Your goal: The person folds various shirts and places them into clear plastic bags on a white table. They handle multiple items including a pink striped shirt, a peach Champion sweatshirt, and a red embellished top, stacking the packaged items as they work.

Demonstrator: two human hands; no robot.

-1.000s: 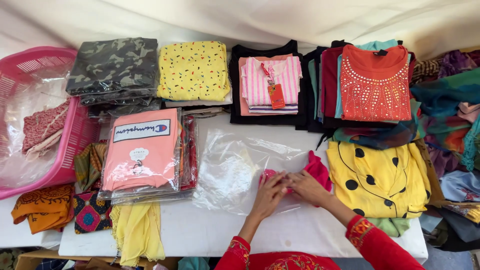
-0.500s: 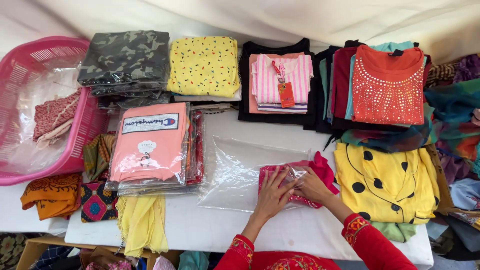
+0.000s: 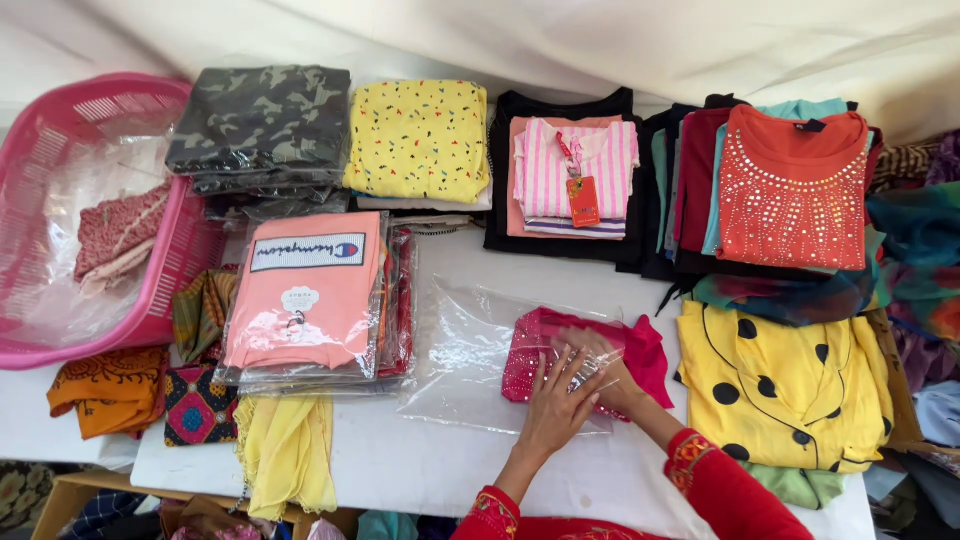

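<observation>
A folded magenta garment (image 3: 540,350) with small sequins lies on the white table (image 3: 420,470), its left part inside a clear plastic bag (image 3: 460,355) and its right part sticking out. My right hand (image 3: 608,368) reaches under the plastic at the bag's mouth and grips the garment. My left hand (image 3: 553,408) rests flat on top of the bag just beside it, fingers spread. Both arms wear red embroidered sleeves.
A pink basket (image 3: 60,150) stands at the left. Bagged shirts (image 3: 305,290) are stacked beside the bag. Camouflage (image 3: 262,118), yellow (image 3: 420,138), striped (image 3: 575,165) and orange (image 3: 790,185) clothes line the back. A yellow polka-dot top (image 3: 785,385) lies at the right.
The magenta garment has slid leftward, deeper into the clear bag, with both hands following it. The other piles have not moved.
</observation>
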